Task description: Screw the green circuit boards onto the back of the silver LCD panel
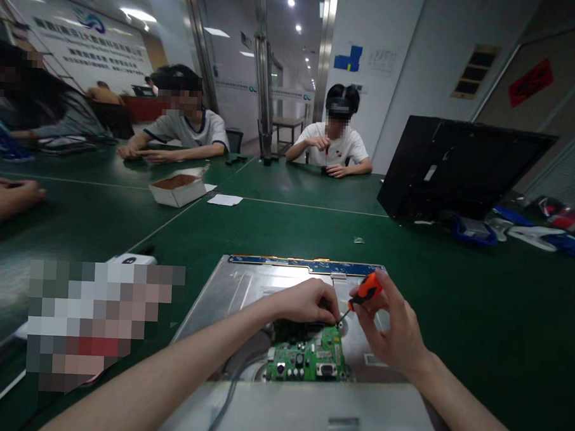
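Note:
A screwdriver (367, 289) with an orange and black handle is held in the fingers of my right hand (397, 328). Its shaft slants down to the upper right corner of a green circuit board (310, 356). Close to that tip, my left hand (315, 302) has its fingers curled together at the board's edge; whatever they may pinch is hidden. The board lies on the silver metal back of a display panel (216, 314), which has a narrow blue circuit strip (276, 261) along its far edge. A grey cable (232, 391) runs over the panel beside my left forearm.
An open white box (176, 195) and a paper slip (225, 200) lie on the green table. A black monitor casing (442, 171) stands at the right. Left are a blurred-out item (92, 321) and another person's hand (12, 200). Other people sit across the table.

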`<state>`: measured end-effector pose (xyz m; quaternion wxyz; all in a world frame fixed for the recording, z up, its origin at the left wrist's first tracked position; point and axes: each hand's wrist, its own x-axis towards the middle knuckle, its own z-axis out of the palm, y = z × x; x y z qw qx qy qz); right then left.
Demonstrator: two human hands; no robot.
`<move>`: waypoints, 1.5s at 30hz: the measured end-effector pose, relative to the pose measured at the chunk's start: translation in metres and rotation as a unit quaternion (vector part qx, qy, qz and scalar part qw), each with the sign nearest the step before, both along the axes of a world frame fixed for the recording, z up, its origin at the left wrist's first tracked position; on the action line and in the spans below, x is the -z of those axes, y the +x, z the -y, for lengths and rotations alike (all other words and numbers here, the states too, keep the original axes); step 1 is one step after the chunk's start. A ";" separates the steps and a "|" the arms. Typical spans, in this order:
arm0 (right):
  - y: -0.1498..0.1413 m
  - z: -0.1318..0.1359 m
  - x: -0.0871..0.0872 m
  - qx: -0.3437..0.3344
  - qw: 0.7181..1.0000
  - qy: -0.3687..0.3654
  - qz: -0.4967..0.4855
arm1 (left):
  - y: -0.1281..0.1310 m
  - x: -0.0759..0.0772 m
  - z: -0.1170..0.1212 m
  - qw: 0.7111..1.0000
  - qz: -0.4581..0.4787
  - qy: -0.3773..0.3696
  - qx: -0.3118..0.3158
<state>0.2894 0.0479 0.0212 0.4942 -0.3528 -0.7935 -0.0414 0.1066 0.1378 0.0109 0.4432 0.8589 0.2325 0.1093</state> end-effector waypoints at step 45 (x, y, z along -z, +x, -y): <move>0.000 -0.003 0.007 0.027 0.999 0.042 0.002 | 0.000 -0.004 0.003 1.000 -0.012 0.002 -0.008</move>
